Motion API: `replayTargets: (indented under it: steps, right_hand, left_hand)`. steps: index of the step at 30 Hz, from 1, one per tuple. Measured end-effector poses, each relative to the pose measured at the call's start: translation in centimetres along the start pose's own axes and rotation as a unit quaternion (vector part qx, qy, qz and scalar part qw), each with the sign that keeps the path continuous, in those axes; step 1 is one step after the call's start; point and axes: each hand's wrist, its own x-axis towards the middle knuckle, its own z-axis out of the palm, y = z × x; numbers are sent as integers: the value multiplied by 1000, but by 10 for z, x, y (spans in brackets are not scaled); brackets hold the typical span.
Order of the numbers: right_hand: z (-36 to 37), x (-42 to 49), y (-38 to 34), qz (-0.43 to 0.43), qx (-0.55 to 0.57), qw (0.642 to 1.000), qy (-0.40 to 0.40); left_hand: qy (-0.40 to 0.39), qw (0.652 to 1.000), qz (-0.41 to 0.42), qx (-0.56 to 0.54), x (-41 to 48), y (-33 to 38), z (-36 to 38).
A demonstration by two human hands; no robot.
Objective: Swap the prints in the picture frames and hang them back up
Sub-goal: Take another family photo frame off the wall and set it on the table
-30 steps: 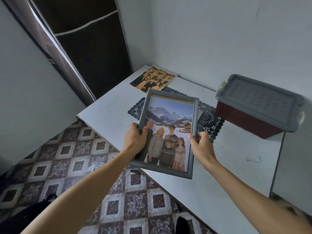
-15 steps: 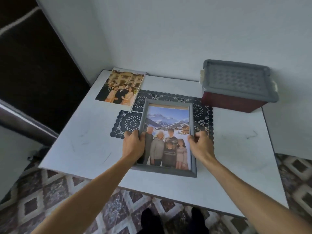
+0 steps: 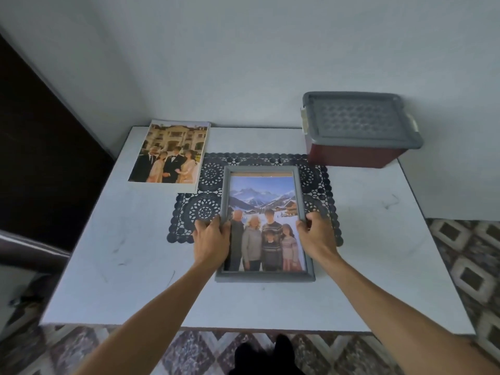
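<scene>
A grey picture frame holds a print of a family in front of snowy mountains. It lies face up over a dark lace placemat on the white table. My left hand grips the frame's left side and my right hand grips its right side. A narrow gap of brown backing shows above the print at the frame's top. A second, loose print of people before a mansion lies on the table at the back left, on top of a white sheet.
A red storage box with a grey lid stands at the table's back right against the white wall. A dark doorway lies to the left. Patterned floor tiles surround the table.
I have turned to face the table squarely. The frame has come down from the air and now lies over the placemat, both hands still on its sides.
</scene>
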Motion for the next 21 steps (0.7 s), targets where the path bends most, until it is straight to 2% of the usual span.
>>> replayTargets:
  steps: [4, 8, 14, 21]
  right_hand:
    - [5, 3, 3, 13, 25, 999, -34]
    - [11, 7, 7, 37, 49, 997, -49]
    - [19, 14, 2, 82, 22, 994, -71]
    - [40, -5, -12, 34, -12, 995, -96]
  left_hand:
    - [-4, 1000, -9, -24, 6, 1, 8]
    - [-5, 997, -61, -53, 7, 8, 13]
    - [9, 990, -102, -96, 13, 9, 12]
    - [50, 980, -165, -101, -2, -18, 0]
